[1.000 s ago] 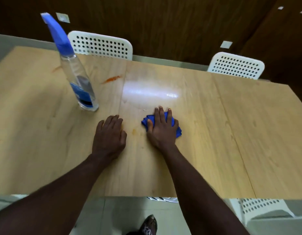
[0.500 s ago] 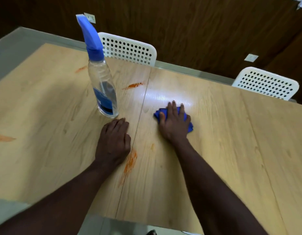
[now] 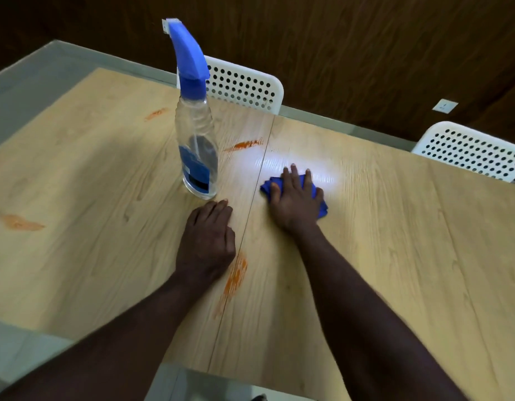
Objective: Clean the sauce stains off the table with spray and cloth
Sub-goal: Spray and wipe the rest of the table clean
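A clear spray bottle point(image 3: 197, 157) with a blue trigger head stands upright on the light wooden table point(image 3: 409, 241). My right hand point(image 3: 296, 198) presses flat on a blue cloth point(image 3: 267, 186), which is mostly hidden beneath it. My left hand point(image 3: 207, 241) rests palm down on the table just in front of the bottle, holding nothing. Orange sauce stains lie beside my left wrist point(image 3: 236, 277), behind the bottle to its right point(image 3: 244, 144), at the far left point(image 3: 156, 113) and at the left edge point(image 3: 20, 222).
Two white perforated chairs stand behind the table, one behind the bottle point(image 3: 244, 85) and one at the far right point(image 3: 470, 151). A dark wood-panelled wall point(image 3: 337, 39) closes off the back. Grey floor point(image 3: 24, 351) shows past the table's near edge.
The view has shifted, uncovering the stain beside my left wrist. My right hand with the cloth has slid a little away from me, toward the shiny patch. The bottle has stayed put.
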